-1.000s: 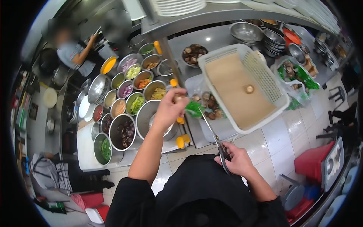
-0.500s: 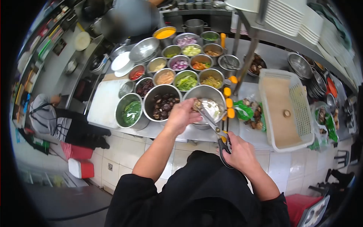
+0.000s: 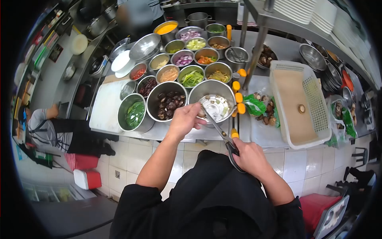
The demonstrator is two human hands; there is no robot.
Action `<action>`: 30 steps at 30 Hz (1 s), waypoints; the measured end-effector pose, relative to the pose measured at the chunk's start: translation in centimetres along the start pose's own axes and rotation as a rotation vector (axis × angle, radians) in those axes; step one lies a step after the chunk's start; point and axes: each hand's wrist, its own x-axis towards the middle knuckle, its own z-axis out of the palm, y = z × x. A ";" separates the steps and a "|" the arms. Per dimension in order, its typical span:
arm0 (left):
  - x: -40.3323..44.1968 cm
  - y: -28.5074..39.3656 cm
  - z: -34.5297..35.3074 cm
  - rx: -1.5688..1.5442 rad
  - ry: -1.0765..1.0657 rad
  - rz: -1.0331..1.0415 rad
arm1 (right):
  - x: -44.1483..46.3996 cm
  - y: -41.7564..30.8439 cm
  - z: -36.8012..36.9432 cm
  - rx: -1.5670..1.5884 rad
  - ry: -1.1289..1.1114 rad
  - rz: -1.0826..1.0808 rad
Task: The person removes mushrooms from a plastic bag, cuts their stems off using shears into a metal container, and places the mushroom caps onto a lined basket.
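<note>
My right hand [image 3: 251,158] is wrapped around the dark handles of a pair of scissors [image 3: 223,134], whose long blades point up and left. My left hand [image 3: 185,120] pinches a small mushroom [image 3: 201,114] at the blade tips; the fingers hide most of it. Both blade tips and fingertips are over the near rim of a steel pot [image 3: 232,92] with pale cut pieces in the bottom. Left of it stands another steel pot holding dark mushroom caps [image 3: 170,104]. A pot with green leaves in liquid [image 3: 135,115] is farther left.
Several steel containers of chopped vegetables [image 3: 191,78] crowd the counter behind. To the right are a green bag of mushrooms [image 3: 258,107] and a white crate [image 3: 306,141] with one mushroom inside. A white cutting board [image 3: 106,107] lies left. A person [image 3: 45,127] stands far left.
The scissors and my right hand have shifted slightly left and down. My left hand has moved slightly left, and less of the mushroom shows. The view has tilted a little.
</note>
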 end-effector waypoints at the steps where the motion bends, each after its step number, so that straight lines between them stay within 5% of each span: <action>1: 0.0 0.1 -0.1 0.009 0.029 0.056 | -0.4 0.3 -0.3 0.078 0.039 -0.016; 5: 0.4 1.4 2.5 0.039 0.051 0.169 | -4.1 2.7 -2.6 0.301 0.219 0.143; 11: 2.8 7.2 15.9 -0.020 -0.338 0.384 | -10.3 6.7 -4.4 0.467 0.338 0.546; 14: 5.5 9.5 21.0 0.470 -0.528 0.308 | -13.2 7.9 -3.9 0.468 0.353 0.631; 17: 10.4 3.2 24.8 1.414 -0.674 0.693 | -15.1 9.1 -2.4 0.469 0.389 0.640; 18: 10.4 2.6 25.4 1.451 -0.643 0.646 | -15.4 9.5 -1.9 0.479 0.403 0.623; 24: 11.6 0.8 27.1 1.550 -0.484 0.482 | -15.8 9.7 -2.3 0.486 0.364 0.595; 30: 9.5 4.0 24.6 1.060 -0.524 0.411 | -14.4 9.6 -3.3 0.524 0.279 0.507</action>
